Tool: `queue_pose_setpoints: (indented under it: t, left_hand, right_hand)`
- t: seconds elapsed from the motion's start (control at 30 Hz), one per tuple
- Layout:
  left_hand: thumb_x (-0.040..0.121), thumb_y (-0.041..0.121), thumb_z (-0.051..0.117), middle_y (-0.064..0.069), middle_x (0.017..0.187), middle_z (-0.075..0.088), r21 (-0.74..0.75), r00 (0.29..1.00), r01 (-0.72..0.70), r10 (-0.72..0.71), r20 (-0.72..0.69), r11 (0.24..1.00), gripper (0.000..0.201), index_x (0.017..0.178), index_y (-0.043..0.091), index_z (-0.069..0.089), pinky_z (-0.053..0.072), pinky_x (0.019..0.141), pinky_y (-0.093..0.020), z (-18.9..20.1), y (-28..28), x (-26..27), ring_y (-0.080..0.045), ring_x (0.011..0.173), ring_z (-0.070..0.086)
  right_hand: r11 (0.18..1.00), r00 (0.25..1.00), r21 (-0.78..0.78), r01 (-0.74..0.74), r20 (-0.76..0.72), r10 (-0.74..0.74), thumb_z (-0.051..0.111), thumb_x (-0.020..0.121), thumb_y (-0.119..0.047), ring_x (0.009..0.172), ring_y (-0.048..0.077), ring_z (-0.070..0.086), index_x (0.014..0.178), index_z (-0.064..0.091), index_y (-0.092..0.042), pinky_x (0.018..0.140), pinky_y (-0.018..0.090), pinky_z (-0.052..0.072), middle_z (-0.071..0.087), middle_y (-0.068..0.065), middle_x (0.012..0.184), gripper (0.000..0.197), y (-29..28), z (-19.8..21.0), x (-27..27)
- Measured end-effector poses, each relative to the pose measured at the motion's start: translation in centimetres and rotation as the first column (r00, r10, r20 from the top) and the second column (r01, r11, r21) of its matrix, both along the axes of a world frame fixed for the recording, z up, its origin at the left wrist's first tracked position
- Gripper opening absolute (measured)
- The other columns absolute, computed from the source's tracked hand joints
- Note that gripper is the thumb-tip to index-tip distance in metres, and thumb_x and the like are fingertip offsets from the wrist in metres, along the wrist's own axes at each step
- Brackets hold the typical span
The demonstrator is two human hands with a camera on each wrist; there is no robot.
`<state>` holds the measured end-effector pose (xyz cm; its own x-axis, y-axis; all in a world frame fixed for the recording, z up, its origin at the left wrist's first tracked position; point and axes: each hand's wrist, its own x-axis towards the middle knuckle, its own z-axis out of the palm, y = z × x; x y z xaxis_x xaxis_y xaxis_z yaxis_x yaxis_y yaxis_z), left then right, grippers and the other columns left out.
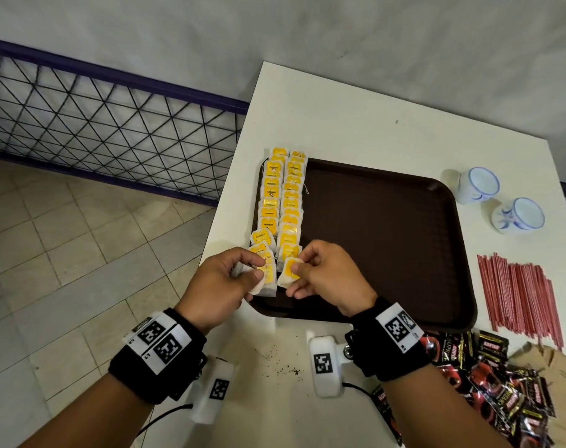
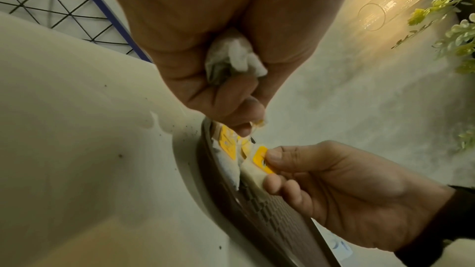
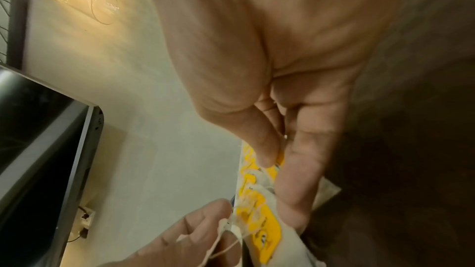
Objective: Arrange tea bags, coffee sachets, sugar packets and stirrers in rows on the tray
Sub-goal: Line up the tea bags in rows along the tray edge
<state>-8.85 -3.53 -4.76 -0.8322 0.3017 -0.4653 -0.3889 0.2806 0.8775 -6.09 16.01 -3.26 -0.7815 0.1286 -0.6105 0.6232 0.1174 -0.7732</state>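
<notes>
A dark brown tray point(image 1: 388, 240) lies on the white table. Two rows of yellow-tagged tea bags point(image 1: 280, 202) run along its left side. At the near end of those rows my left hand point(image 1: 243, 273) grips a small bunch of tea bags point(image 1: 267, 276), some crumpled in the palm point(image 2: 233, 56). My right hand point(image 1: 302, 270) pinches one tea bag point(image 1: 289, 273) by its yellow tag point(image 2: 260, 158) just above the tray's near left corner. Red stirrers point(image 1: 520, 295) lie right of the tray, black coffee sachets point(image 1: 488, 376) at the near right.
Two white-and-blue cups point(image 1: 478, 184) point(image 1: 519, 216) stand beyond the tray's right edge. Brown paper point(image 1: 553, 367) lies at the near right. Tea crumbs point(image 1: 285, 367) dot the table in front of the tray. The table's left edge drops to a tiled floor point(image 1: 81, 253) and wire fence point(image 1: 97, 124).
</notes>
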Motion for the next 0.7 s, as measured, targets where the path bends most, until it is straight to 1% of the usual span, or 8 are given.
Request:
queue_pose_setpoints:
  t: [0.1,0.2,0.3,0.37,0.5,0.57,0.63,0.7]
  left_hand:
    - [0.092,0.007,0.068,-0.009,0.070,0.065,-0.042,0.999,0.014,-0.016,-0.040,0.999,0.013,0.095,0.019,0.071,0.041,0.044,-0.021,0.1,-0.1,-0.1,-0.013,0.051,0.057]
    - [0.091,0.009,0.069,0.001,0.075,0.067,-0.137,0.992,0.004,-0.022,-0.127,0.991,0.013,0.097,0.021,0.070,0.044,0.050,-0.017,0.1,-0.4,-1.1,-0.010,0.055,0.062]
    - [0.092,0.018,0.069,0.008,0.082,0.064,-0.268,0.975,0.022,-0.080,-0.206,0.963,0.011,0.098,0.027,0.070,0.054,0.065,-0.027,-0.1,-0.7,-3.0,-0.017,0.073,0.067]
    - [0.093,0.022,0.067,0.014,0.084,0.061,-0.368,0.955,0.061,-0.162,-0.249,0.928,0.010,0.102,0.025,0.071,0.053,0.078,-0.030,0.0,-0.5,-4.0,-0.019,0.083,0.064]
    - [0.094,0.023,0.065,0.005,0.096,0.065,-0.504,0.911,0.082,-0.270,-0.311,0.860,0.019,0.111,0.018,0.073,0.038,0.077,-0.021,0.1,0.3,-5.2,-0.010,0.090,0.054]
    - [0.094,0.024,0.065,-0.002,0.106,0.071,-0.527,0.906,0.084,-0.285,-0.313,0.845,0.021,0.113,0.016,0.072,0.037,0.077,-0.021,0.1,0.6,-5.3,-0.014,0.094,0.058]
    - [0.094,0.024,0.066,-0.005,0.108,0.072,-0.534,0.903,0.077,-0.285,-0.321,0.842,0.021,0.113,0.016,0.072,0.038,0.077,-0.022,0.0,0.8,-5.3,-0.018,0.097,0.062]
    - [0.093,0.023,0.067,-0.005,0.105,0.072,-0.536,0.897,0.050,-0.275,-0.347,0.843,0.020,0.111,0.016,0.072,0.037,0.075,-0.021,0.0,0.9,-5.2,-0.014,0.090,0.058]
  right_hand:
    - [0.999,0.999,0.028,0.027,0.021,-0.028,0.061,0.096,-0.003,0.059,0.028,0.072,0.096,0.052,-0.002,0.048,0.030,0.056,0.068,0.024,0.084,0.010,-0.2,-0.4,-0.3]
    - [0.982,1.000,0.187,-0.010,0.000,0.010,0.067,0.093,-0.011,0.054,0.023,0.069,0.094,0.055,-0.006,0.040,0.026,0.046,0.067,0.010,0.078,0.013,-0.2,-0.9,-0.2]
    - [0.964,1.000,0.264,-0.007,-0.018,0.012,0.070,0.091,-0.014,0.051,0.020,0.068,0.094,0.057,-0.008,0.043,0.027,0.048,0.066,0.005,0.076,0.015,-0.2,-1.4,-0.1]
    - [0.961,1.000,0.277,0.011,-0.020,-0.005,0.070,0.091,-0.013,0.052,0.021,0.068,0.093,0.055,-0.009,0.048,0.032,0.054,0.068,0.007,0.071,0.016,-0.4,-1.6,0.0]
    - [0.948,0.999,0.315,0.046,-0.022,-0.041,0.071,0.089,-0.014,0.057,0.025,0.071,0.098,0.054,-0.013,0.051,0.033,0.058,0.068,0.008,0.071,0.020,-0.7,-1.6,-0.1]
    - [0.938,0.999,0.345,0.037,-0.019,-0.032,0.072,0.089,-0.015,0.058,0.025,0.072,0.101,0.053,-0.016,0.051,0.033,0.059,0.067,0.007,0.075,0.022,-0.7,-1.6,-0.3]
    - [0.930,1.000,0.368,0.023,-0.022,-0.016,0.073,0.087,-0.017,0.059,0.024,0.072,0.097,0.054,-0.019,0.055,0.039,0.061,0.067,0.008,0.079,0.021,-0.8,-1.8,-0.4]
    - [0.923,0.999,0.385,0.019,-0.037,-0.005,0.074,0.086,-0.019,0.061,0.025,0.072,0.092,0.055,-0.021,0.059,0.047,0.061,0.068,0.008,0.080,0.020,-0.8,-2.0,-0.4]
